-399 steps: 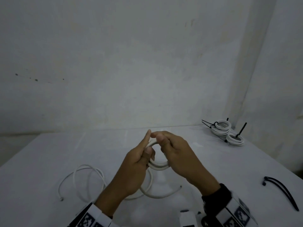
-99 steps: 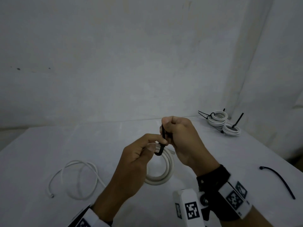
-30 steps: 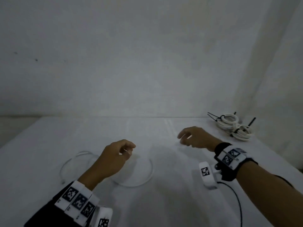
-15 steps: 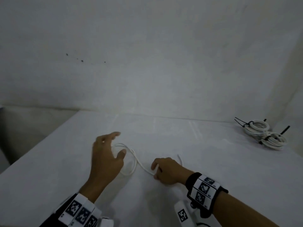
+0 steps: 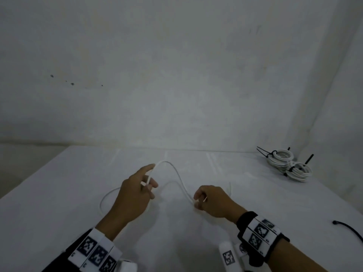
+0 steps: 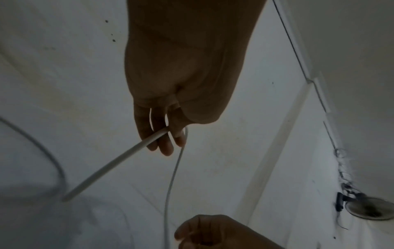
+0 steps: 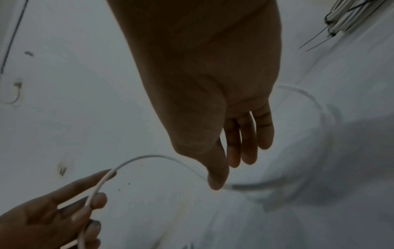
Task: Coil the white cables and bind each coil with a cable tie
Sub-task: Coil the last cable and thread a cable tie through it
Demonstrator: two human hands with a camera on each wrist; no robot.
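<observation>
A loose white cable (image 5: 177, 176) arches above the white table (image 5: 255, 203) between my two hands. My left hand (image 5: 150, 182) is raised and holds the cable between its curled fingers (image 6: 168, 143); one cable end (image 6: 102, 170) sticks out below them. My right hand (image 5: 197, 203) is low over the table and pinches the cable with thumb (image 7: 216, 178) and fingers. The rest of the cable lies in a wide loop (image 5: 104, 197) left of my left hand. A black cable tie (image 5: 349, 230) lies at the right edge.
Bound white coils (image 5: 280, 158) with black ties sticking up lie at the table's back right corner, also in the right wrist view's top corner (image 7: 351, 16). A plain wall (image 5: 176, 75) rises behind the table.
My left hand has taken hold of the cable and lifted it off the table into an arch. My right hand keeps its pinch near the same spot.
</observation>
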